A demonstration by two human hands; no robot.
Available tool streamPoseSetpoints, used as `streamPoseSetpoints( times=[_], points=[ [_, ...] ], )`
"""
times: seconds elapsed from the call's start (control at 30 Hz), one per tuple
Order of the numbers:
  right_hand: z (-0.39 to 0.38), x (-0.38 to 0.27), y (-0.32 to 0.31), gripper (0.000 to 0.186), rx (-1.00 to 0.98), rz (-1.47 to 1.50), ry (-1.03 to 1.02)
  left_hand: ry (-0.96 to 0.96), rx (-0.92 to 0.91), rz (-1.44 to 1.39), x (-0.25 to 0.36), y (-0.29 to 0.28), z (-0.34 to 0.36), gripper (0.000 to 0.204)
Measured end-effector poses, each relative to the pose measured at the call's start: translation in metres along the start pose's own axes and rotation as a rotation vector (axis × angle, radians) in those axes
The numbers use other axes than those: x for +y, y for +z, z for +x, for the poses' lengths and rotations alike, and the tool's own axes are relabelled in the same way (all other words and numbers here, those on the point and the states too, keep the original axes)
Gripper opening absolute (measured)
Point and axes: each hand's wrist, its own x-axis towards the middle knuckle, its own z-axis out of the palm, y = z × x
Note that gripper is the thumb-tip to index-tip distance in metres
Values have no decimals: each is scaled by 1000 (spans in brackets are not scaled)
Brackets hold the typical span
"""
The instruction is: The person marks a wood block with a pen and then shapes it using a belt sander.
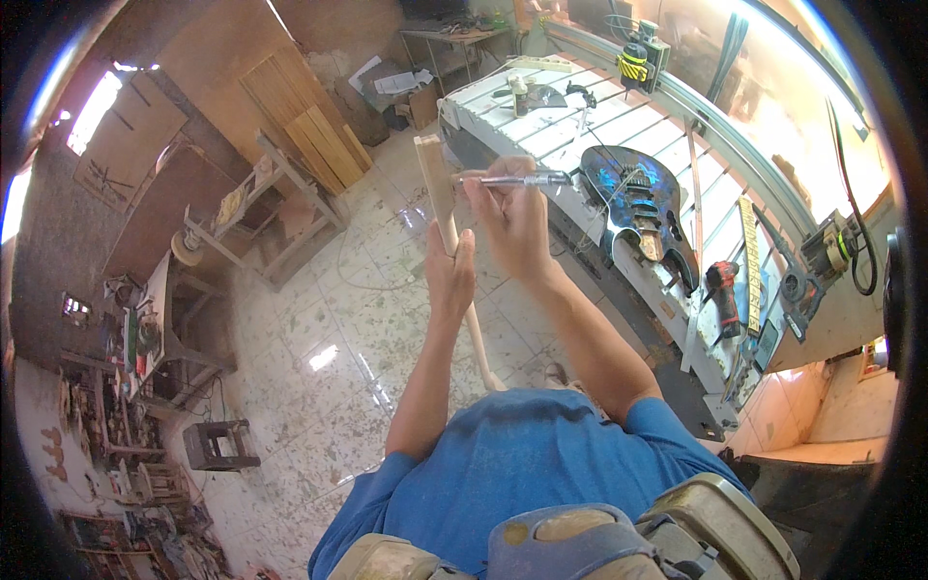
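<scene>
1. The left hand, just left of the frame's centre, has its grip closed round a long pale wooden guitar neck – fingers wrapped about the shaft, the squared head end standing up above the hand.
2. The neck's lower end runs down past the forearm toward the blue shirt at the bottom of the frame.
3. The right hand, just beside the left and a little higher, has its grip shut on a slim metal pen-like tool. The tool lies roughly level, with one end touching or very nearly touching the side of the neck – which of the two cannot be told.
4. To the right of the hands, a long white slatted surface runs from upper centre to lower right.
5. On that surface lies a dark electric guitar body with blue shimmer, near the right hand but apart from it.
6. Further down the surface, at right, rests a red-and-black cordless drill.
7. A small bottle stands at the surface's upper end.
8. Pale speckled floor tiles fill the middle left, with a wooden workbench and a small dark stool beyond.
</scene>
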Motion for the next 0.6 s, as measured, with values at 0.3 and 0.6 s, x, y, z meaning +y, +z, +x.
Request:
streamPoseSetpoints(
  times=[0.3, 0.6],
  points=[
    [-22, 9, -6, 30, -100, -63, 105, -23, 5, 1, -7, -4, 2, 43],
    [-4, 17, -2, 28, -3, 78, -12, -58, -12, -8, -4, 3, -3, 40]
  ],
)
